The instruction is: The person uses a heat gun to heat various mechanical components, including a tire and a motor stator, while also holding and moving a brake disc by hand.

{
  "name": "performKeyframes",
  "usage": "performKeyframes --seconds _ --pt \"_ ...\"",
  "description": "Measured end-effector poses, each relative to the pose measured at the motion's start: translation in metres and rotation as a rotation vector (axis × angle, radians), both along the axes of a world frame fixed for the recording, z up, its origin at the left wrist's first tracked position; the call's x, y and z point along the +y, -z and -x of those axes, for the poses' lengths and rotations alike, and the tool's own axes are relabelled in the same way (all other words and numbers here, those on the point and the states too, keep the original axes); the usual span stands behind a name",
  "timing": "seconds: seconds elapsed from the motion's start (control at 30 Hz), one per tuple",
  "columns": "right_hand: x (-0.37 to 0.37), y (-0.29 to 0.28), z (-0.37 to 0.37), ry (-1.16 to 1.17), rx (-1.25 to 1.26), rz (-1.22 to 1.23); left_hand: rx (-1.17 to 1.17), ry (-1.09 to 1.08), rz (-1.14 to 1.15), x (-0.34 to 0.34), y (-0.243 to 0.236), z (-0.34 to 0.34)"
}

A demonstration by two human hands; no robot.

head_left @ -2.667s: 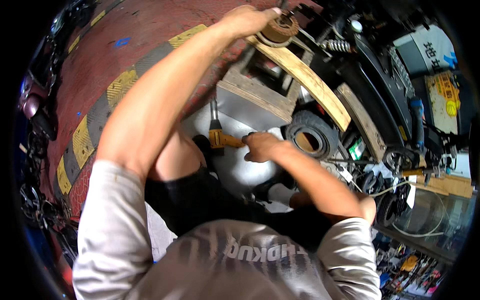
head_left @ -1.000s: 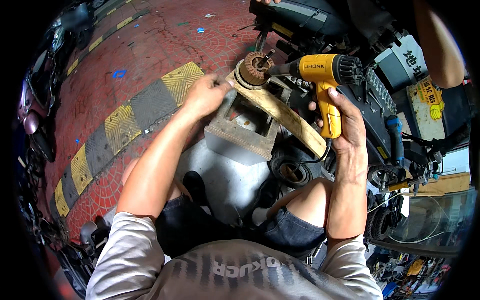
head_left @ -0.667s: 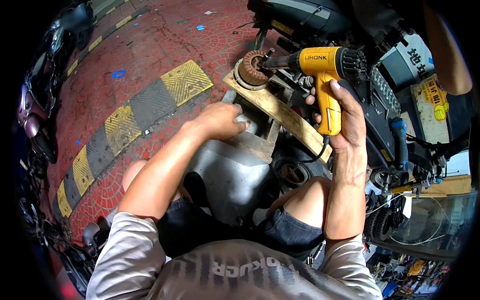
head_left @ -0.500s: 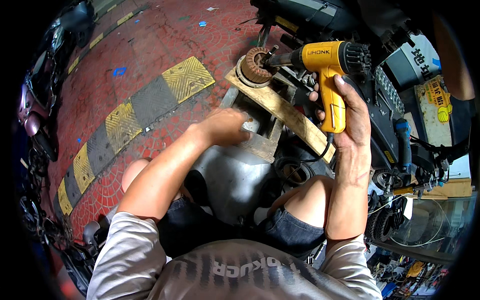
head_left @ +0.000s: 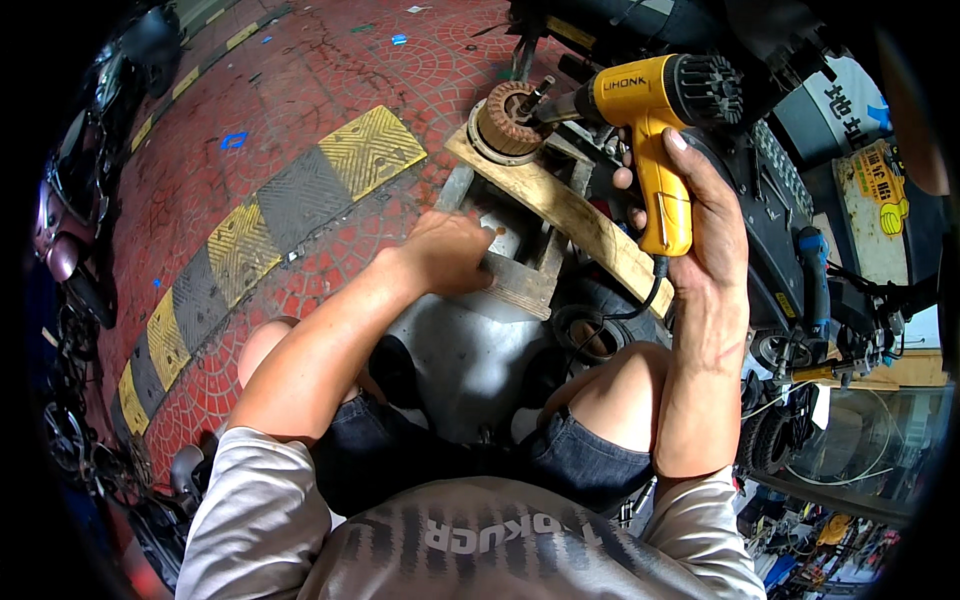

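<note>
My right hand (head_left: pixel 700 215) grips the heat gun (head_left: pixel 655 120), nozzle pointing 9 o'clock at the stator (head_left: pixel 505 120); left hand (head_left: pixel 450 250), loosely curled, sits at its 6 o'clock.

Left hand (head_left: pixel 452 252) loosely curled, arm reaching forward, right hand (head_left: pixel 700 215) raised, fingers wrapped tight, forearm upright

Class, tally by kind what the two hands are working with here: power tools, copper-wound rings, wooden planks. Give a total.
Heat gun, in right hand: 1
Wound ring: 1
Plank: 1
Total: 3
</note>
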State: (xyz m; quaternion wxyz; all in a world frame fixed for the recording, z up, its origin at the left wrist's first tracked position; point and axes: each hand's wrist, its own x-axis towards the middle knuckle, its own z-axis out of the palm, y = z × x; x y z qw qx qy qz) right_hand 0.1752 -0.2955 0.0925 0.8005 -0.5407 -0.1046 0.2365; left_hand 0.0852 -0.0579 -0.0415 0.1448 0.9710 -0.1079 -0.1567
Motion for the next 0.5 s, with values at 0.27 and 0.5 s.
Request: performKeyframes --seconds 0.27,0.5 --pt "0.0018 0.0002 0.0027 0.009 -0.001 0.011 -0.026 0.001 -0.012 0.0011 0.0042 0.0021" --pt "0.005 -0.0013 0.0053 0.019 -0.013 0.021 -0.013 0.0 -0.032 -0.0007 0.004 0.002"
